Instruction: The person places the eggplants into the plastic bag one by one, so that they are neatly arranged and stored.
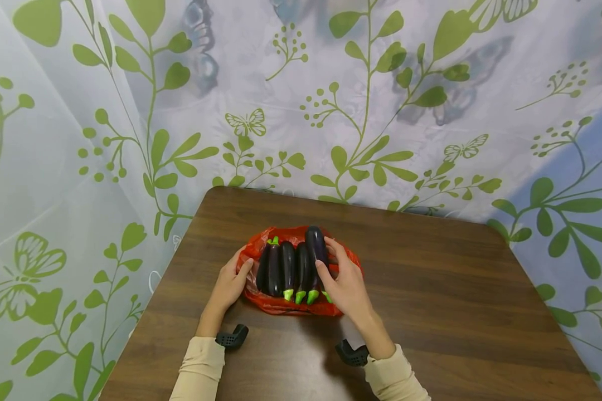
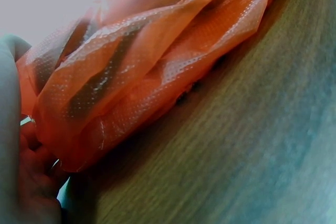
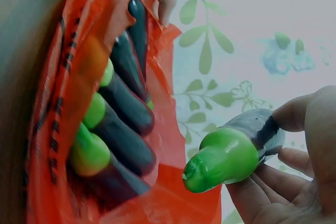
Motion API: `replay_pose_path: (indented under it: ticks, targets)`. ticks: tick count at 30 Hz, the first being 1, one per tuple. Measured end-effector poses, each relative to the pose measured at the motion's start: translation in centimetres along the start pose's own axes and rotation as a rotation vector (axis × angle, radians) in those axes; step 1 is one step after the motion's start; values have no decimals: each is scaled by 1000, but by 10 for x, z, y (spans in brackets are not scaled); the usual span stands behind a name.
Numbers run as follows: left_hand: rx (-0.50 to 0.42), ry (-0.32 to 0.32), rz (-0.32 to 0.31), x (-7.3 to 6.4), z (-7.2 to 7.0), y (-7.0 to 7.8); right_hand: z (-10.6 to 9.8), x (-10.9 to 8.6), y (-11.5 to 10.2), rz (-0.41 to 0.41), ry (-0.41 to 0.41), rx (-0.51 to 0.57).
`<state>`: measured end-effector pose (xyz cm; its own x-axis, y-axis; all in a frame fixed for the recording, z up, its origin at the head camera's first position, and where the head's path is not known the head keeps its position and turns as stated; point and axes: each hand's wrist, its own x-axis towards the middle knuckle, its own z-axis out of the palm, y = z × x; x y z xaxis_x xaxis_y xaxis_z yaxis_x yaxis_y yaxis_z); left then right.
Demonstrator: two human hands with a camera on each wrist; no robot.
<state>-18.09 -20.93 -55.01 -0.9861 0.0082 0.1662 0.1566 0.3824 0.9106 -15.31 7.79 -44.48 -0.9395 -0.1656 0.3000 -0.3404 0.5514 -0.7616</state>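
A red plastic bag lies spread on the table, with several dark purple eggplants side by side in its opening. My right hand grips one eggplant between thumb and fingers. In the right wrist view this eggplant is lifted apart from the others, its green cap towards the camera. At the bag's left side, my left hand holds the bag's edge, thumb over the rim. The left wrist view shows the bag's side close up, partly hiding the fingers.
The brown wooden table extends to the right of the bag. A white curtain with green leaves and butterflies hangs behind the table and along its left side. Black wrist devices sit at both wrists.
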Motion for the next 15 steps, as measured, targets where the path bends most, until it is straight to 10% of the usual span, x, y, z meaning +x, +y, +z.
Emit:
replay_pose_path:
  ticks: [15]
  targets:
    - [11,1,-12,0,0,0,27,-9,-6,6,-84,5]
